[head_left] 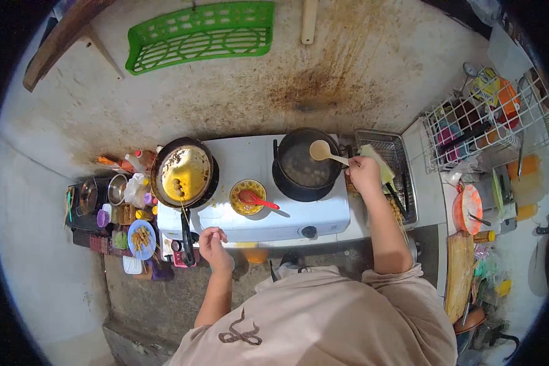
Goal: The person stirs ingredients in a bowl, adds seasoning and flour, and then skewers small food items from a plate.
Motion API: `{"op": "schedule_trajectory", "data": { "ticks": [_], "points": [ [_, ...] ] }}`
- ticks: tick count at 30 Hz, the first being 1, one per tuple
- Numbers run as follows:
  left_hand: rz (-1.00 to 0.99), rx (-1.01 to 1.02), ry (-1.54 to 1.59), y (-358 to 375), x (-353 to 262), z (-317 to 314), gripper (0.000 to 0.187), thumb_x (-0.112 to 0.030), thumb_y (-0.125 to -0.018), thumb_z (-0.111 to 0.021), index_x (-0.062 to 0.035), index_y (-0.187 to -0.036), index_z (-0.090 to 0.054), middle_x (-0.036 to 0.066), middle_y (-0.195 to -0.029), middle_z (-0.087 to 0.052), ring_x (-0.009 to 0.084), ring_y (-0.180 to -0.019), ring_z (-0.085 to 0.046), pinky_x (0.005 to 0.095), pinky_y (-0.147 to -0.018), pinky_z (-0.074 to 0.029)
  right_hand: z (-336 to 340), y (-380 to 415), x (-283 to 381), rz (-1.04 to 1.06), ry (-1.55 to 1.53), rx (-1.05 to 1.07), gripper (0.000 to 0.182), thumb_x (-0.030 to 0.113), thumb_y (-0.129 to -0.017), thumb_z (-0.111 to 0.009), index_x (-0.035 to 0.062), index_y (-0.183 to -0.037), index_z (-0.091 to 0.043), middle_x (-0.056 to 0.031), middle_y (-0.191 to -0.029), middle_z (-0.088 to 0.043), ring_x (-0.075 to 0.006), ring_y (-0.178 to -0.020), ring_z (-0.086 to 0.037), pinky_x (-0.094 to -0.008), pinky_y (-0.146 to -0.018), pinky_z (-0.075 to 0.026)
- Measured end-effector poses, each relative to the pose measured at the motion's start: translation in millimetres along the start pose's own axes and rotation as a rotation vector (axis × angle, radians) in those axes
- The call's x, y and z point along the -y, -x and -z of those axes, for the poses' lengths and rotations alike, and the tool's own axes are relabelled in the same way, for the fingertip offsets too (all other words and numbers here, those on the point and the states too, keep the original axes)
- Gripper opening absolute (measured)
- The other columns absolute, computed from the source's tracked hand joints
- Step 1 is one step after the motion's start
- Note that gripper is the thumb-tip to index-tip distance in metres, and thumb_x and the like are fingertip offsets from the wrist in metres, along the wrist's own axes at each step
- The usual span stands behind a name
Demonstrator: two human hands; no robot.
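Note:
My right hand [365,174] is closed on the handle of a pale ladle [320,150], whose bowl is over the right side of a dark pot [308,194]. Small round pieces float in the liquid there. My left hand [215,245] is near the stove's front edge, fingers curled, just right of the black handle of a frying pan [158,160]. Yellow oil and a skewer with a few balls are in that pan. Between pan and pot, a red spoon [259,200] rests in a patterned bowl [233,194].
The white stove [235,149] stands against a stained wall. At left are a blue plate [133,247] of skewers, bottles and jars. A metal tray [411,207] is right of the stove, beside a white wire rack [430,135]. A green shelf [201,33] hangs above.

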State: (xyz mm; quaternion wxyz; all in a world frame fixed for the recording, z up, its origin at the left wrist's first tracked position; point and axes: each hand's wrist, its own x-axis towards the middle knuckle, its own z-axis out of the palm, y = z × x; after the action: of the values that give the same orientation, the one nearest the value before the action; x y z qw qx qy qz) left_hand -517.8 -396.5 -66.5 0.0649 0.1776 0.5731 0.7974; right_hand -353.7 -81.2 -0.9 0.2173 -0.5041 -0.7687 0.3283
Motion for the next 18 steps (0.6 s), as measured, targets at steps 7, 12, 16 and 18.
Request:
{"op": "schedule_trajectory", "data": {
  "ticks": [7,12,16,18],
  "points": [
    [-0.010,-0.024,0.027,0,-3,6,0.009,-0.005,-0.081,-0.043,-0.0034,-0.087,-0.049,0.004,-0.068,-0.047,0.0096,-0.060,-0.043,0.0204,-0.052,-0.035,-23,-1,-25,0.569,0.639,-0.026,0.016,0.007,-0.072,-0.048,-0.0032,-0.081,-0.056,-0.0171,-0.074,-0.058,-0.0301,-0.065,-0.060,-0.0370,-0.060,-0.048],
    [-0.046,-0.036,0.025,1,-8,17,0.008,-0.006,-0.081,-0.043,-0.0041,-0.086,-0.049,0.003,-0.069,-0.048,0.0092,-0.060,-0.043,0.0202,-0.052,-0.035,-37,-3,-20,0.617,0.831,0.036,0.016,0.003,-0.072,-0.047,-0.0030,-0.084,-0.054,-0.0175,-0.079,-0.058,-0.0292,-0.068,-0.060,-0.0354,-0.057,-0.050],
    [-0.028,-0.075,0.025,6,-15,26,0.007,-0.006,-0.081,-0.044,-0.0046,-0.085,-0.049,0.003,-0.068,-0.048,0.0092,-0.059,-0.043,0.0203,-0.051,-0.034,-48,-8,-19,0.491,0.832,0.163,0.016,0.004,-0.073,-0.046,-0.0032,-0.082,-0.057,-0.0190,-0.075,-0.058,-0.0315,-0.070,-0.060,-0.0378,-0.060,-0.049],
    [-0.055,-0.095,0.047,8,-19,27,0.007,-0.004,-0.079,-0.045,-0.0046,-0.085,-0.050,0.004,-0.068,-0.048,0.0092,-0.059,-0.043,0.0201,-0.050,-0.034,-50,-5,-17,0.433,0.781,0.193,0.014,0.004,-0.073,-0.047,-0.0026,-0.080,-0.058,-0.0209,-0.075,-0.058,-0.0338,-0.070,-0.059,-0.0395,-0.062,-0.049]
  ]
}}
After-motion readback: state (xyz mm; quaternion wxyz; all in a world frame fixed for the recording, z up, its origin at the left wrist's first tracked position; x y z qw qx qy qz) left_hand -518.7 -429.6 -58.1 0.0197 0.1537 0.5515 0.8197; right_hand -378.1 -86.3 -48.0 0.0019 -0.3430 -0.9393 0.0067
